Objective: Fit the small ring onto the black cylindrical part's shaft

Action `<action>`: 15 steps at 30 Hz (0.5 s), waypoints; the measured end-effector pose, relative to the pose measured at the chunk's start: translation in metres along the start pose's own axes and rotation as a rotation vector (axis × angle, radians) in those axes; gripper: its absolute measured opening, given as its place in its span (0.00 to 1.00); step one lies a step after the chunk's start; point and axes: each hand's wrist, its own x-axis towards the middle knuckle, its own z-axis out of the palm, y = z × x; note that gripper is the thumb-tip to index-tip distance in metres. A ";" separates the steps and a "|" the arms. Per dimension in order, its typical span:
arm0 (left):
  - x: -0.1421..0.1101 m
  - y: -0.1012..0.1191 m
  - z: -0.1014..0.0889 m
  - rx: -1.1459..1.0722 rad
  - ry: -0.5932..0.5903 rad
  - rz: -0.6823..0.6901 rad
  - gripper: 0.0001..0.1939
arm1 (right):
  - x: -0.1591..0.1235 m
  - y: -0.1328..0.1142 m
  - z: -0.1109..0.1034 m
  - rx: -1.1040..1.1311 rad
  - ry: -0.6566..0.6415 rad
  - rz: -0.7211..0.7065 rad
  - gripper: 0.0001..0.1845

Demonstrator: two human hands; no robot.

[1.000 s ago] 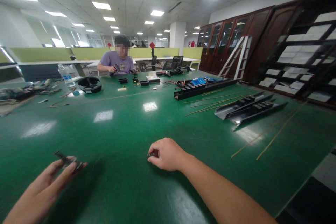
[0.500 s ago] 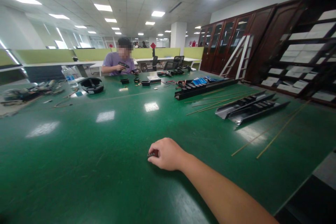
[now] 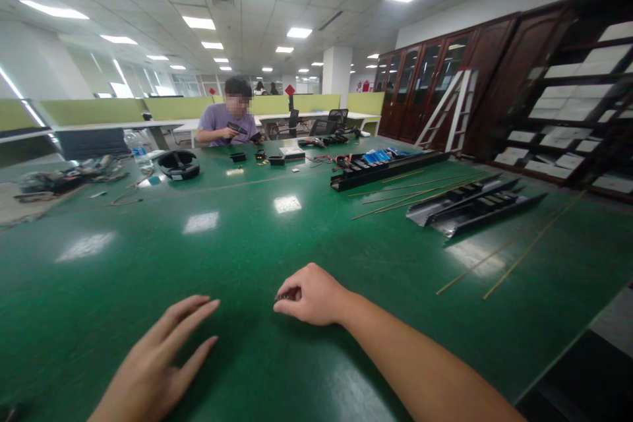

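My right hand (image 3: 311, 297) is closed around a small dark object (image 3: 283, 297) with a row of tiny studs or teeth along its edge. Most of that object is hidden by the fingers, so its kind does not show. The hand is low over the green tabletop (image 3: 247, 244), near the middle of the view. To its left, my left hand (image 3: 168, 356) hovers with thumb and fingers stretched apart and nothing between them. A gap of bare table separates the two hands.
Black metal channels (image 3: 475, 208) and thin yellowish rods (image 3: 415, 201) lie to the right. Farther back is a longer channel with blue packets (image 3: 378, 156). A black headset (image 3: 178, 165) and cluttered cables (image 3: 79, 178) lie left. Across the table, a person (image 3: 227, 122) holds a dark tool.
My left hand has come into view from the lower left, fingers spread. The right hand has stayed almost in place, still gripping the small dark object.
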 end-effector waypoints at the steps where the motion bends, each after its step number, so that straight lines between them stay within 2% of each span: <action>1: 0.009 0.010 0.015 0.017 -0.070 0.065 0.26 | 0.000 -0.001 0.000 0.010 -0.015 -0.010 0.14; 4: 0.038 0.040 0.053 -0.024 -0.141 0.197 0.21 | -0.001 -0.004 0.002 -0.010 -0.056 -0.050 0.13; 7: 0.062 0.058 0.074 -0.148 -0.175 0.284 0.11 | 0.000 -0.003 0.003 -0.091 -0.079 -0.057 0.12; 10: 0.073 0.061 0.077 -0.239 -0.204 0.287 0.11 | 0.002 0.000 0.005 -0.095 -0.076 -0.039 0.13; 15: 0.070 0.052 0.068 -0.288 -0.203 0.310 0.12 | 0.004 0.002 0.007 -0.058 -0.081 -0.037 0.14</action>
